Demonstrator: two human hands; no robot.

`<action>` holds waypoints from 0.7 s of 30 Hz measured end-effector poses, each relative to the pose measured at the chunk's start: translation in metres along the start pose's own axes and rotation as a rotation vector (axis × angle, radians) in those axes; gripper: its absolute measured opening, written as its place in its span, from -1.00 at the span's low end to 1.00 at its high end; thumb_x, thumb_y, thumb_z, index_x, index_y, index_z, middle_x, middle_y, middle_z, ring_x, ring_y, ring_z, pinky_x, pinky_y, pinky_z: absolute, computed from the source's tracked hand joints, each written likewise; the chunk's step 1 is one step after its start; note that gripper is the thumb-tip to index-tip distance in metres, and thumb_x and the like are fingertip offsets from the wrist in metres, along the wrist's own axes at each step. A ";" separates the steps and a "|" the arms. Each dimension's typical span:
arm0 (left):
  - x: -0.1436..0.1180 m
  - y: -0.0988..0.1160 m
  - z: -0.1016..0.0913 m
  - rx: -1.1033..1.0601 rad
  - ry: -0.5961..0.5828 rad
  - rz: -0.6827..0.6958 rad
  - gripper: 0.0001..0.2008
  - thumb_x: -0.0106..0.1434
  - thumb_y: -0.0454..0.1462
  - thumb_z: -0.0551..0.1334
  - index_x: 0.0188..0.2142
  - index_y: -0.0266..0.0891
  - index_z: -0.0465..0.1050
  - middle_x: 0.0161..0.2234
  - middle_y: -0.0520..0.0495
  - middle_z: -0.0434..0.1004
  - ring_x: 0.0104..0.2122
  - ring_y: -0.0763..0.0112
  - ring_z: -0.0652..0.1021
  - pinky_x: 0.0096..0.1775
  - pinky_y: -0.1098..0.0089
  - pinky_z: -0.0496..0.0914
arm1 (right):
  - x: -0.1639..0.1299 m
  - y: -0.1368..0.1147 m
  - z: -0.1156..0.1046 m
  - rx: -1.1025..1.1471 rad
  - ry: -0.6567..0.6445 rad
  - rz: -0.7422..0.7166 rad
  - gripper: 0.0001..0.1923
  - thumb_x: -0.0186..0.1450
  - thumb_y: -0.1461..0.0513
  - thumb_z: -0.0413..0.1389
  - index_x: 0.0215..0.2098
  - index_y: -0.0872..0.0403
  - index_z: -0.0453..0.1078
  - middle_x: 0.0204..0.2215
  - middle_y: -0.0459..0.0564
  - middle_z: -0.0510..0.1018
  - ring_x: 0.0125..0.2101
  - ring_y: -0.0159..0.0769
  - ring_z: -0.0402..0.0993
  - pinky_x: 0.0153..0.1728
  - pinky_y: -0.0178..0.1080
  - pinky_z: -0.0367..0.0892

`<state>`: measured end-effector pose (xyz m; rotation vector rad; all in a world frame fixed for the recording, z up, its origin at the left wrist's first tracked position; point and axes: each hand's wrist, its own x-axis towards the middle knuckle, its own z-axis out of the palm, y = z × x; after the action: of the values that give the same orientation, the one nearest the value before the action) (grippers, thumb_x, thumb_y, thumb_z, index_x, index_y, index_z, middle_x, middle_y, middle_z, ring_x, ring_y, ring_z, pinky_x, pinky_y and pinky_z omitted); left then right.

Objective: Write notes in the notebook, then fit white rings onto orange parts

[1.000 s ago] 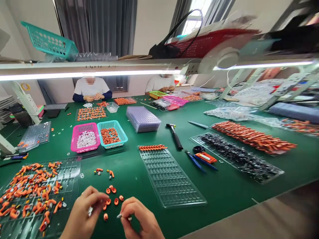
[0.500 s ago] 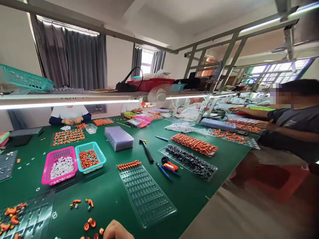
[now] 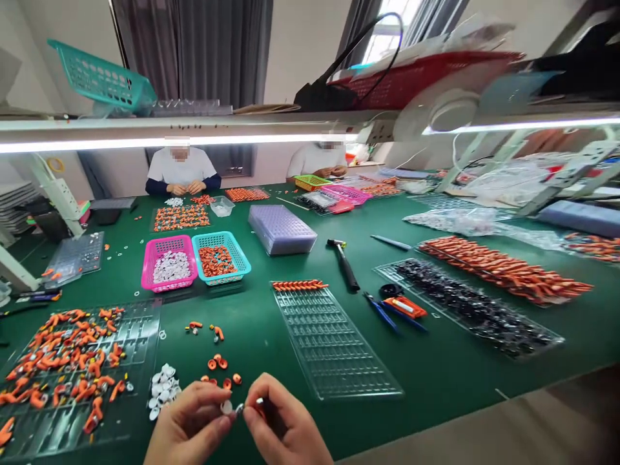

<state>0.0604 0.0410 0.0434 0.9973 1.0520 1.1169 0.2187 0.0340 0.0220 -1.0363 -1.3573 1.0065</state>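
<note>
At the near edge of the green tabletop (image 3: 436, 368), the left hand (image 3: 186, 429) and the right hand (image 3: 285, 429) are brought together, fingertips almost touching. A small white disc (image 3: 227, 407) is pinched between the thumb and forefinger of the left hand. A small metallic part (image 3: 241, 407) is pinched at the fingertips of the right hand and is held just beside the white disc; whether the two parts touch cannot be told.

Just left of the left hand, a small heap of white discs (image 3: 162, 387) is laid on the tabletop. Just beyond the hands, a few loose orange rings (image 3: 220, 374) are scattered. At the near left, a clear tray (image 3: 140, 336) carries a spread of orange parts (image 3: 62, 355). To the right of the hands, a second clear compartment tray (image 3: 334, 355) is placed, with a single row of orange parts (image 3: 299, 285) along its far edge.

Farther back, a pink basket (image 3: 148, 271) of white pieces and a teal basket (image 3: 242, 258) of orange pieces stand side by side. A hammer (image 3: 345, 265), blue-handled pliers (image 3: 382, 313) and a tray of black parts (image 3: 475, 310) lie to the right. Two seated persons are at work at the far side.
</note>
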 end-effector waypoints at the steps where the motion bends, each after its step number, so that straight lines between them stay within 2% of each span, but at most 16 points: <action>1: -0.001 0.000 0.001 0.001 0.003 -0.003 -0.72 -0.08 -0.09 0.52 -0.36 -0.13 0.68 -0.31 -0.01 0.55 -0.37 0.36 0.60 -0.27 0.46 0.49 | 0.000 -0.001 0.001 -0.003 -0.014 0.012 -0.79 0.31 0.13 0.05 -0.44 0.05 0.27 -0.54 -0.18 0.22 -0.57 -0.42 0.12 -0.58 -0.35 0.08; 5: -0.004 -0.003 0.001 0.071 0.025 0.045 -0.75 -0.06 -0.08 0.51 -0.42 -0.14 0.67 -0.40 -0.03 0.61 -0.37 0.32 0.60 -0.29 0.46 0.51 | 0.000 -0.006 0.003 -0.045 -0.045 0.037 -0.85 0.25 0.20 0.09 -0.46 0.05 0.26 -0.55 -0.19 0.22 -0.57 -0.43 0.12 -0.57 -0.36 0.08; 10: -0.004 -0.005 -0.004 0.208 -0.008 0.128 -0.86 0.02 -0.14 0.47 -0.46 -0.13 0.67 -0.47 -0.03 0.61 -0.42 0.33 0.57 -0.34 0.48 0.48 | 0.002 -0.013 0.000 -0.083 -0.095 0.056 -0.88 0.23 0.28 0.08 -0.46 0.05 0.24 -0.54 -0.18 0.24 -0.55 -0.43 0.16 -0.55 -0.37 0.12; 16: -0.004 -0.007 -0.007 0.282 -0.065 0.146 -0.81 0.09 -0.07 0.41 -0.41 -0.11 0.67 -0.44 -0.07 0.59 -0.40 0.29 0.56 -0.34 0.41 0.48 | 0.000 -0.014 -0.003 -0.076 -0.094 0.062 -0.89 0.24 0.30 0.07 -0.45 0.04 0.24 -0.54 -0.19 0.23 -0.56 -0.43 0.16 -0.55 -0.37 0.14; 21: -0.004 -0.004 -0.007 0.239 -0.077 0.103 -0.77 0.08 -0.04 0.41 -0.39 -0.11 0.67 -0.46 -0.05 0.54 -0.46 0.34 0.53 -0.38 0.41 0.47 | 0.000 -0.016 -0.004 -0.102 -0.076 0.054 -0.87 0.26 0.28 0.06 -0.45 0.04 0.24 -0.55 -0.19 0.23 -0.56 -0.43 0.16 -0.56 -0.37 0.14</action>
<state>0.0542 0.0373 0.0388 1.2868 1.0987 1.0434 0.2226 0.0301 0.0375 -1.1249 -1.4620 1.0345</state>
